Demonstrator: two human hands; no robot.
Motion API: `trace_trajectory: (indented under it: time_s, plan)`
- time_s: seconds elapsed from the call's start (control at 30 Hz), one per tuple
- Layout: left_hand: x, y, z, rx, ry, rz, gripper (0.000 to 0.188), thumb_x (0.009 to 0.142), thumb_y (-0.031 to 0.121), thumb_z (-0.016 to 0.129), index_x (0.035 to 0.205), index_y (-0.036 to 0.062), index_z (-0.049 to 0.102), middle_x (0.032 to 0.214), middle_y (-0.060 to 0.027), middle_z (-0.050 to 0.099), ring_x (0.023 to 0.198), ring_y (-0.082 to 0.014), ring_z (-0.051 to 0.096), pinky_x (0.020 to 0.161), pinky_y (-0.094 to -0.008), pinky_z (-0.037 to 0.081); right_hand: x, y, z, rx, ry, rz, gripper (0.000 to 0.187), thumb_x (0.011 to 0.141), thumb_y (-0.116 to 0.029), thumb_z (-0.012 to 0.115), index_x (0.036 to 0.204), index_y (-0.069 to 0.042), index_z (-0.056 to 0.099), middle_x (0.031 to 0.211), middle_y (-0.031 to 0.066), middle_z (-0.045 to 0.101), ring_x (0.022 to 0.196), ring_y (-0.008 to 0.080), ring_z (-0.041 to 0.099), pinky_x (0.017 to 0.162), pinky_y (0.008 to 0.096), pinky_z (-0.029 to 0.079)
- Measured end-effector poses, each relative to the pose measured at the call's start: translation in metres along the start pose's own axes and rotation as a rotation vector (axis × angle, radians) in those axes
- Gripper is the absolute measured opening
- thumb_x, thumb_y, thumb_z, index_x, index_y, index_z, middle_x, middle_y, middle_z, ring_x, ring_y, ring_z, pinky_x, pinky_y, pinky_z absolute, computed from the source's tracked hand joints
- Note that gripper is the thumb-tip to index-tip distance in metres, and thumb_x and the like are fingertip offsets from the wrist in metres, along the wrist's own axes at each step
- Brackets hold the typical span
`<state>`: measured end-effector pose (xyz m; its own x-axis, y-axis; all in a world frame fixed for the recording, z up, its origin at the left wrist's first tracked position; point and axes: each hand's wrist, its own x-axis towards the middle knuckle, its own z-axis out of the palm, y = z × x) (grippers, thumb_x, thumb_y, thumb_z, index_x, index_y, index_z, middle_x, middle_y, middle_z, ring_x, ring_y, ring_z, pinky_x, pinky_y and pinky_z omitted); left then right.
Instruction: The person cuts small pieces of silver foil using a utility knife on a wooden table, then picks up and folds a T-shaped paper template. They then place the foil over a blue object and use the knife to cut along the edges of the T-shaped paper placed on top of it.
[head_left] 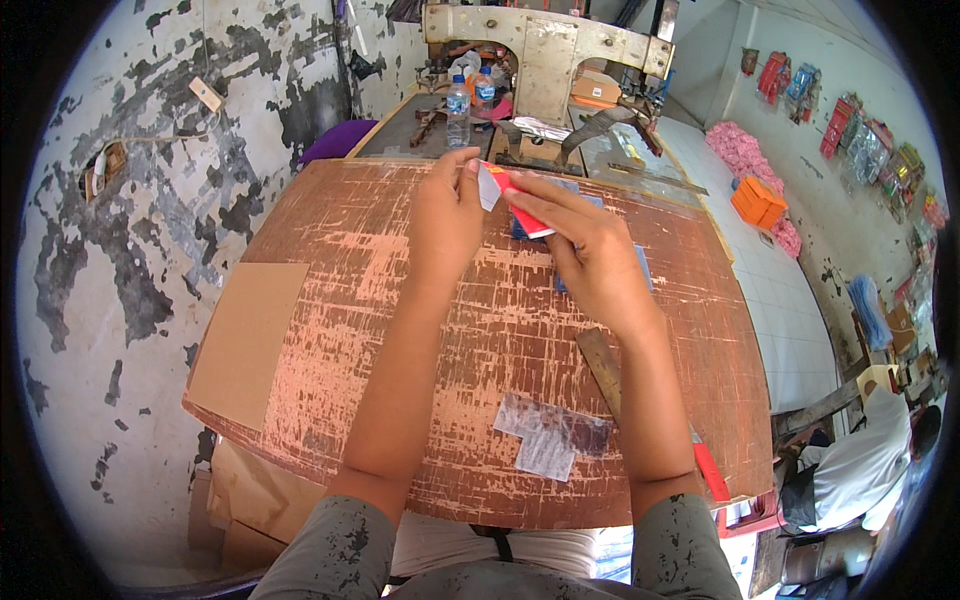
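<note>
Over the far part of the worn brown worktable (340, 330), both my hands are raised around a small red and white folded card or packet (527, 220). My right hand (590, 240) grips its red side between thumb and fingers. My left hand (450, 210) pinches its upper left end, where a pale flap (488, 190) stands out. Dark blue flat pieces (642, 262) lie beneath and beside my right hand, partly hidden by it. Closer to me are a worn ruler (600, 370), partly behind my right forearm, and thin translucent plastic pieces (550, 440).
A brown cardboard sheet (248, 340) lies at the table's left side. A red-handled tool (710, 468) is by the near right edge. Beyond the table stand a heavy metal machine (548, 70) and water bottles (458, 110). Another person (860, 460) is at the lower right.
</note>
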<state>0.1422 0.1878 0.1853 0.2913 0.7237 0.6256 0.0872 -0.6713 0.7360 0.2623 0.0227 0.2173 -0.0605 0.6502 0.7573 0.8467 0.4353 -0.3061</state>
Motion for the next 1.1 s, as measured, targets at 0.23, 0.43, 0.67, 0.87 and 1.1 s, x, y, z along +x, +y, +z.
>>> trace_trajectory:
  time_s: [0.23, 0.43, 0.67, 0.87, 1.1]
  plan:
    - [0.004, 0.004, -0.005, -0.381, -0.119, 0.012, 0.031, 0.111, 0.004, 0.051, 0.141, 0.0001, 0.062, 0.13, -0.016, 0.072, 0.116, -0.0185, 0.069, 0.097, -0.032, 0.055, 0.002, -0.002, 0.006, -0.092, -0.043, -0.063, 0.057, 0.086, 0.015, 0.063, 0.139, -0.006, 0.068, 0.153, 0.0173, 0.059, 0.149, 0.0386, 0.048, 0.126, 0.0498, 0.038]
    - [0.005, -0.001, -0.001, -0.347, -0.068, 0.123, 0.025, 0.108, 0.006, 0.058, 0.131, 0.0016, 0.066, 0.122, -0.0145, 0.074, 0.107, -0.0196, 0.07, 0.09, -0.0336, 0.055, 0.003, -0.005, 0.003, -0.152, -0.035, -0.069, 0.055, 0.087, 0.013, 0.065, 0.139, -0.006, 0.068, 0.155, 0.0171, 0.057, 0.149, 0.0399, 0.048, 0.126, 0.0505, 0.038]
    - [0.0, 0.009, -0.008, -0.13, -0.024, 0.195, 0.023, 0.107, 0.022, 0.066, 0.115, 0.0021, 0.073, 0.097, -0.0169, 0.078, 0.086, -0.0287, 0.076, 0.076, -0.0371, 0.056, 0.002, -0.007, 0.003, -0.086, -0.007, -0.029, 0.064, 0.084, 0.014, 0.064, 0.144, -0.008, 0.065, 0.157, 0.0188, 0.055, 0.147, 0.0407, 0.05, 0.124, 0.0491, 0.04]
    - [-0.004, 0.023, -0.009, -0.116, -0.093, 0.064, 0.021, 0.109, 0.019, 0.064, 0.112, 0.0006, 0.073, 0.094, -0.009, 0.08, 0.081, -0.0093, 0.07, 0.072, -0.0291, 0.053, 0.001, -0.008, -0.003, -0.101, -0.038, -0.005, 0.072, 0.081, 0.015, 0.064, 0.147, -0.012, 0.064, 0.159, 0.0187, 0.053, 0.144, 0.041, 0.052, 0.122, 0.0475, 0.043]
    - [-0.004, 0.019, -0.009, -0.114, -0.076, 0.089, 0.02, 0.109, 0.018, 0.063, 0.109, 0.0004, 0.074, 0.09, -0.0091, 0.08, 0.077, -0.0085, 0.069, 0.069, -0.0285, 0.052, -0.002, -0.008, -0.007, -0.088, -0.071, -0.017, 0.07, 0.08, 0.015, 0.064, 0.144, -0.013, 0.067, 0.157, 0.0171, 0.055, 0.142, 0.0406, 0.055, 0.12, 0.0456, 0.046]
